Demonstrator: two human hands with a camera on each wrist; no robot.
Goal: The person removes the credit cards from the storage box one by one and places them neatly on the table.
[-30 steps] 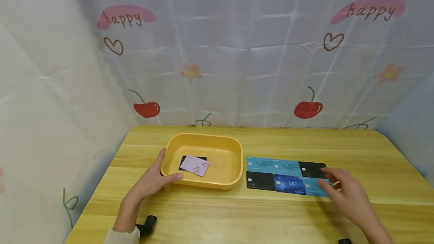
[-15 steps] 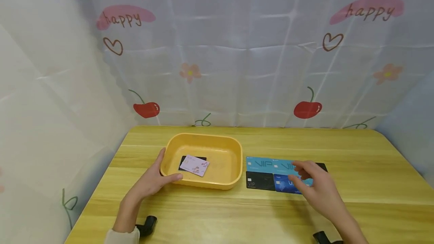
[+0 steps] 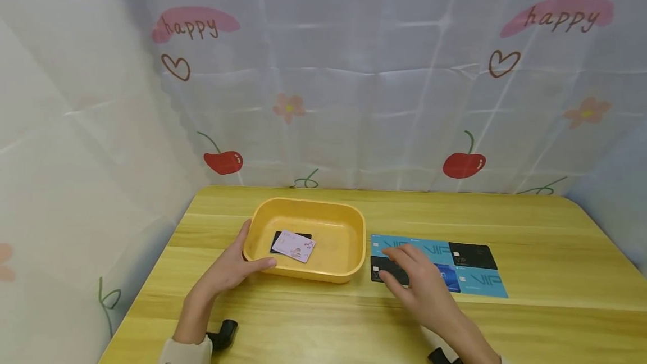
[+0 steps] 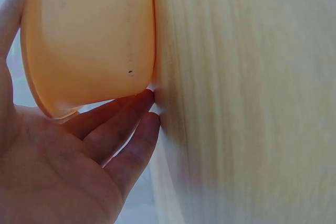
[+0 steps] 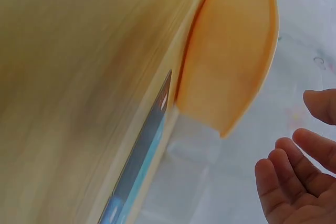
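At the left end of a yellow plastic basin (image 3: 331, 243), my left hand (image 3: 222, 274) holds the corner, thumb over the front rim and fingers along the outside wall. In the left wrist view some fingertips reach down to the tabletop by the basin. Inside lie a pale pink card (image 3: 295, 247) and, partly beneath it, a black card (image 3: 305, 235). My right hand (image 3: 427, 288), fingers loosely bent, hovers with nothing in it over the left part of two rows of VIP cards. It overlaps a black card (image 3: 391, 266), light blue cards (image 3: 436, 248) and a dark blue card (image 3: 449, 277).
Another black card (image 3: 473, 256) and a light blue card (image 3: 480, 282) end the rows at the right. All this stands on a wooden table (image 3: 323, 319). A printed curtain (image 3: 399, 128) hangs behind it. Black devices (image 3: 222, 335) sit by the wrists.
My right hand has moved left from the right-hand cards to above the left ones, uncovering the right end of the rows. The left hand and basin have stayed put.
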